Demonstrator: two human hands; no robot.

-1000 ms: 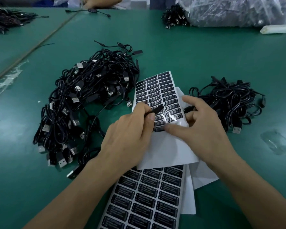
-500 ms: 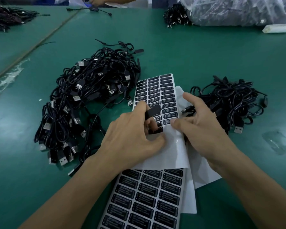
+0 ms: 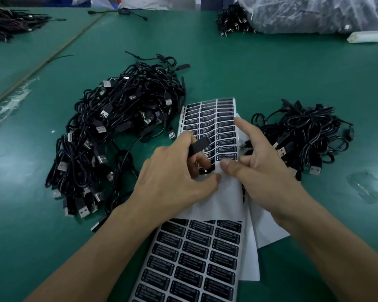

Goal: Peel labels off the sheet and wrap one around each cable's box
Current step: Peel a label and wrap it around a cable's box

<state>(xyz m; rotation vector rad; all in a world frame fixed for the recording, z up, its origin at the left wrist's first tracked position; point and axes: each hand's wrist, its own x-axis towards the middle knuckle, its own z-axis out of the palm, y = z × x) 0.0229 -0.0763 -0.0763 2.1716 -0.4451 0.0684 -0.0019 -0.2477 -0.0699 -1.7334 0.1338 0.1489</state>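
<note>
My left hand grips a small black cable box between thumb and forefinger, and its cable trails left to the big cable pile. Its lower fingertips touch a loose black label at the bottom row of the label sheet. My right hand pinches the sheet's right edge, with the thumb on the white backing and the forefinger pointing up. The lower half of this sheet is bare backing.
A full label sheet lies nearest me, under spent white backings. A smaller cable pile sits right of my hands. Far back are a plastic bag of cables, a white block and more cables.
My left hand has dropped onto the sheet with the box, and its fingers now work at the bottom label. My right thumb has slid closer to that label, and the sheet has bowed.
</note>
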